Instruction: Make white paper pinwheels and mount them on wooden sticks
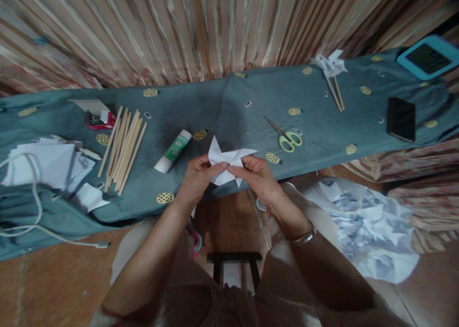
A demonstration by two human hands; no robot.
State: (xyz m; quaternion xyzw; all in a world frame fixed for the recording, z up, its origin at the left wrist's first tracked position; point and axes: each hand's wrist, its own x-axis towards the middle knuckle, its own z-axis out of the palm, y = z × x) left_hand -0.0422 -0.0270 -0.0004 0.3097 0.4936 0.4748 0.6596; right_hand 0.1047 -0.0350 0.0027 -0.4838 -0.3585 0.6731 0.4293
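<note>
A white paper pinwheel (229,158) with pointed blades is held between both hands, just above the front edge of the cloth-covered table (222,102). My left hand (200,173) grips its left side, the thumb pressed near the centre. On the other side my right hand (257,173) pinches it, its thumb meeting the left one at the middle. Fingers under the paper are hidden. To the left of my hands lies a glue stick (173,151) with a green label. Scissors (286,136) with pale green handles rest to the right.
Wooden sticks (124,147), a red box (100,119) and stacked white paper (43,162) lie at left, near a white cable (36,198). Finished pinwheels on sticks (333,71), a phone (401,119) and a blue-framed tablet (428,57) are at right. A bag of paper pieces (373,226) sits below.
</note>
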